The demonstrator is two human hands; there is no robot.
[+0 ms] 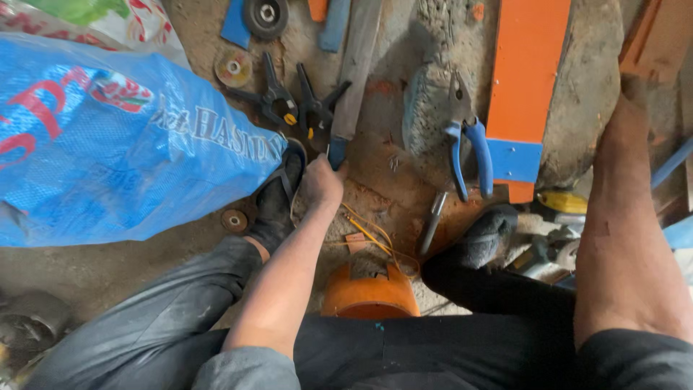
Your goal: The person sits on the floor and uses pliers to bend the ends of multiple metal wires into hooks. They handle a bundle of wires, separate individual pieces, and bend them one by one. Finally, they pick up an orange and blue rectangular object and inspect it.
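Reaching down between your knees, your left hand (321,180) closes its fingers on the blue handle of the long grey metal file (355,68) lying on the dirt floor (108,271); your right hand (639,94) braces far right, its fingers hidden.

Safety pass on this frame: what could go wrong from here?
The left hand grips the long flat tool at its blue end, right beside the sandalled foot; a slip could strike the toes. Spring clamps and blue-handled pliers crowd the floor and could snag the tool.
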